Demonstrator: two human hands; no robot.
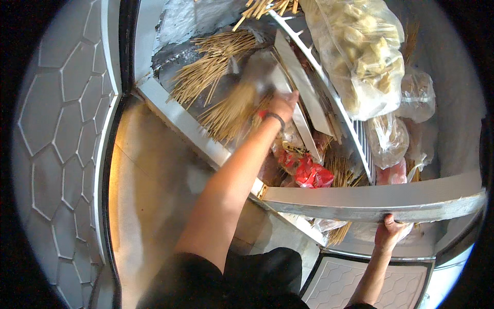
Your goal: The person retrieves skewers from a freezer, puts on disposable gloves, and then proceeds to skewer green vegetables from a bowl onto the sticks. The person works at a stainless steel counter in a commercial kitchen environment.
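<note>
My left hand (283, 106), with a dark band at its wrist, reaches into an open refrigerated cabinet. It is at the edge of a narrow white panel (305, 127). Its fingertips are hidden, so what it holds is unclear. Just beside it, a bundle of thin wooden skewers (231, 112) is blurred by motion. Another skewer bundle (220, 61) lies on the frosty cabinet floor. Below the hand sits a crumpled red plastic bag (312, 174). My right hand (389, 231) grips the front edge of the cabinet's divider (347, 210), thumb on top.
A large clear bag of pale yellow food pieces (366, 58) rests on a white wire rack (328, 81). Smaller clear bags (388, 141) are beside it. A hexagon-patterned door (65, 135) stands at the left. More skewers (339, 233) poke out beyond the divider.
</note>
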